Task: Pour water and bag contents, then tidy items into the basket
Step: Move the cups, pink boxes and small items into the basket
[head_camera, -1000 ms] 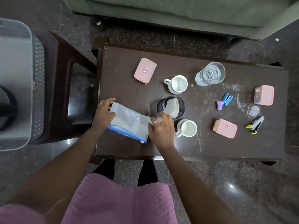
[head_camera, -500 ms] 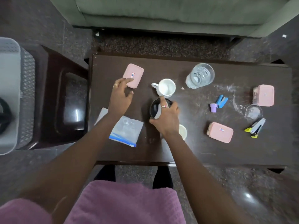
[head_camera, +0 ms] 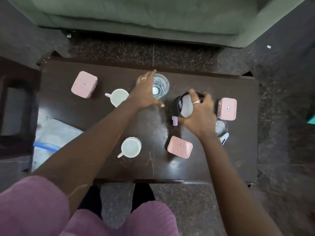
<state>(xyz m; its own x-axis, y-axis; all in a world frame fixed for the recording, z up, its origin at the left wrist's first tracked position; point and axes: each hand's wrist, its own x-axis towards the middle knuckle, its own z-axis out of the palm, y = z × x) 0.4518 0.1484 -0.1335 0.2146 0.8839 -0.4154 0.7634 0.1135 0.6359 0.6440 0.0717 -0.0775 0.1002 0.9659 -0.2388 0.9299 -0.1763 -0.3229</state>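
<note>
Dark brown tabletop [head_camera: 213, 164] stands on a speckled stone floor [head_camera: 187, 53], and a green sofa [head_camera: 153, 14] is behind it.

On the left hand [head_camera: 146, 94] the fingers [head_camera: 148, 76] are straight and spread, with the thumb held apart. They lie along the left side of the glass of water [head_camera: 161, 86] and do not close on it. I cannot tell if they touch the glass or are only just beside it. The glass stands upright near the far edge of the tabletop.

On the right hand [head_camera: 199, 116] the fingers [head_camera: 193, 96] are curled over the rim of a black mesh cup [head_camera: 178, 103] and grip it. The cup is tilted and contains a pale object [head_camera: 186, 107] that is too blurred to identify. A small purple cap [head_camera: 175, 120] is just beside the cup.

Three pink boxes are on the tabletop: one far left [head_camera: 84, 84], one right of the mesh cup [head_camera: 227, 109], one near the front [head_camera: 180, 147]. One white mug [head_camera: 119, 97] stands left of the glass, and another white mug [head_camera: 130, 147] is nearer to the person. The plastic bag [head_camera: 51, 135], with a blue strip, lies flat at the left end of the tabletop, partly under the left arm. A clip-like object [head_camera: 224, 137] shows behind the right wrist.
</note>
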